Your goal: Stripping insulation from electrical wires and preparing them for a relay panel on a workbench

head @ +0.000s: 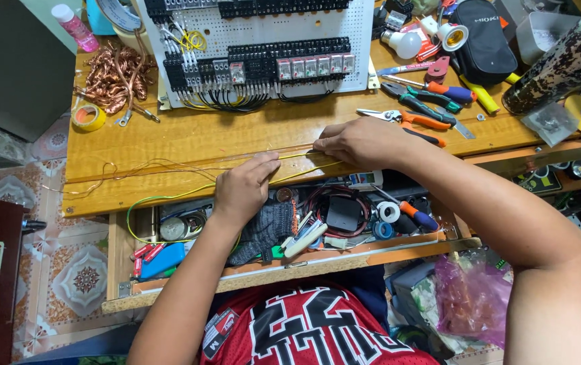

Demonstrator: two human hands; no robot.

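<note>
Wooden workbench: holds all items below.
White perforated panel: rear of bench, rows of black relays and terminal blocks, wired.
Open drawer: under bench front edge, cluttered; grey knit glove, tape rolls.
Copper wire coil: rear left.
Pliers, cutters: right of panel.
Left hand: at bench front edge, fingers closed, pinching yellow-green wire.
Right hand: further right, fingertips pressing same wire against bench.
Wire: stretched along front edge, looping down left.
</note>
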